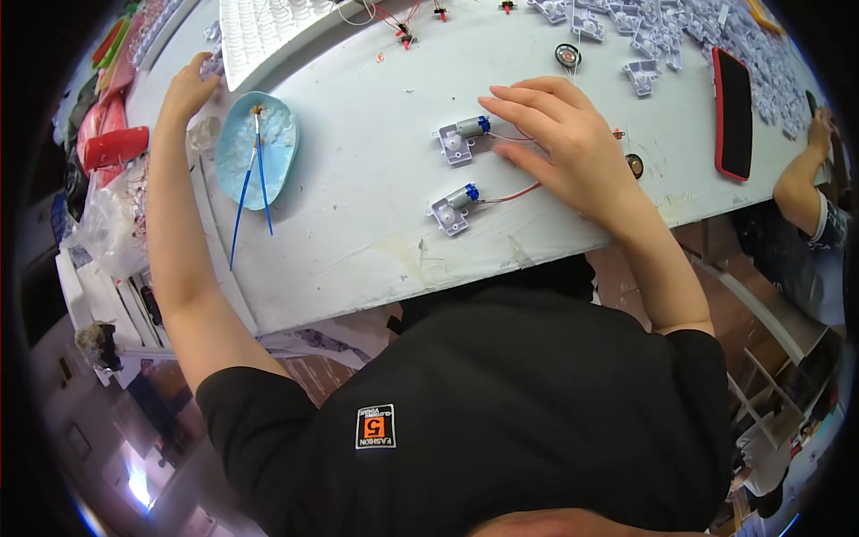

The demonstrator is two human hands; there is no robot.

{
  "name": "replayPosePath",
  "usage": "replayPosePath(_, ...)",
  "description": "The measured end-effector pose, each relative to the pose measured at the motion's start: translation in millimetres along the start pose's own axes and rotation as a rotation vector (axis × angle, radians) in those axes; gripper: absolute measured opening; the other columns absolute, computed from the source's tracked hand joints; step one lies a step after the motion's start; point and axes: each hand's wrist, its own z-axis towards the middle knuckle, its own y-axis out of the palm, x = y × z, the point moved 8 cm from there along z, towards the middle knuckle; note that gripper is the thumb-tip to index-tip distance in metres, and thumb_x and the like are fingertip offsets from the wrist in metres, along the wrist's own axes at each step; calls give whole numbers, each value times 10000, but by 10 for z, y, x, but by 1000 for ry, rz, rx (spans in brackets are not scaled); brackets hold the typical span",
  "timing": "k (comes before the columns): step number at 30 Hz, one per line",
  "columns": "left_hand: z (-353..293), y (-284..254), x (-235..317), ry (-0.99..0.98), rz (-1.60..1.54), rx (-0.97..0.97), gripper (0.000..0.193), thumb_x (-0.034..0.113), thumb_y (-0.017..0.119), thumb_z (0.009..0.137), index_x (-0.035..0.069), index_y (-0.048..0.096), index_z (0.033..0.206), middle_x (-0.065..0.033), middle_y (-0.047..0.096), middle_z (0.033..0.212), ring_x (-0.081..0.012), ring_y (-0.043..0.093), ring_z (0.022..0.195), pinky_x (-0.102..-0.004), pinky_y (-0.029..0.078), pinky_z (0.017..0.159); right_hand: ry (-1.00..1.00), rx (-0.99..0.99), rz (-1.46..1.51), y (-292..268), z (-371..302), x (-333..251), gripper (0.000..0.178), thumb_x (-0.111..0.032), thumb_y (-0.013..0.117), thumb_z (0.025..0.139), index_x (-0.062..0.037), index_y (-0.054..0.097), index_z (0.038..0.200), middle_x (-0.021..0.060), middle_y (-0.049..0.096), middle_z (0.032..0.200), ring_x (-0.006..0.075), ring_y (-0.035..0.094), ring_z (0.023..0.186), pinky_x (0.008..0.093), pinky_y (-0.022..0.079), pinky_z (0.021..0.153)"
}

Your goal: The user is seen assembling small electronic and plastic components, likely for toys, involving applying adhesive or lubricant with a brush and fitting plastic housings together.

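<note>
At the far left, my left hand [188, 88] reaches to small pale-lilac plastic parts [213, 64], its thumb and fingers apart beside them; no firm hold shows. My right hand [562, 134] is open, fingers stretched out over red wires, close to a small silver motor with a blue end [472, 127]. That motor sits in a pale-lilac plastic housing [455, 148]. Nearer me lies a second motor [462, 196], likewise in a housing [447, 217], with red wires [512, 194] running under my right hand. A round black speaker [634, 166] lies beside my right wrist.
A blue dish [292, 152] of pale paste holds two blue-handled brushes [261, 188]. Behind it stands a white ridged tray [268, 40]. Wired switches [404, 38], another speaker [567, 55], heaped plastic housings [707, 58] and a red-edged phone [734, 115] lie around. Another person's arm [803, 174] is at right.
</note>
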Motion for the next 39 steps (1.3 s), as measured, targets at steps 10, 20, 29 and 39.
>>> replayPosePath(10,-243,-59,-162,-56,-275,-18,537,159,719,788,129,637,1318,-198,720,1114,-298,719,959,-373,557,885,2,-59,44,91,73,44,258,-132,797,798,-94,771,1052,-9,742,949,211,614,994,341,485,925)
replayPosePath(20,-235,-42,-297,-155,-235,-14,547,226,750,745,122,659,1274,-172,737,1015,-276,720,917,-365,558,857,-39,-123,113,26,142,85,320,-118,812,764,-86,761,1078,13,738,972,222,612,1003,352,512,901)
replayPosePath(29,-421,-366,-436,-174,-324,170,542,205,780,789,107,647,1306,-123,745,990,-200,718,919,-328,554,843,-9,-75,17,-283,39,71,497,-130,815,768,-119,702,1253,25,709,1187,258,578,1181,371,513,981)
replayPosePath(39,-1736,-1520,2625,513,-741,114,588,-79,757,744,88,627,1293,-91,655,1179,-183,667,1026,-293,575,810,56,88,27,-455,-56,24,399,-101,810,782,-98,739,1175,29,722,1166,260,613,1122,379,516,946)
